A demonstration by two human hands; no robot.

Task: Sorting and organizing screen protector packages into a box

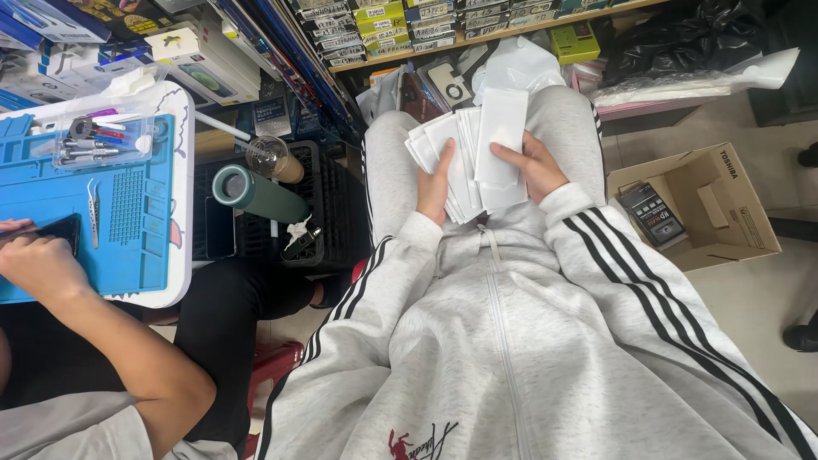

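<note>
Both hands rest on the lap and share a fanned stack of white flat packets (467, 162). The left hand (436, 183) has its fingers curled around the stack's left edge, and the right hand (532, 166) clasps the right side — thumb on top. To the right on the floor, an open cardboard box (733, 213) contains a small dark device (650, 213). On the co-worker's blue worktop mat (128, 230), a clear plastic case (104, 140) holds small tools.

A green flask (258, 194) lies near a cardboard box (692, 209) and blue mat (128, 221).
</note>
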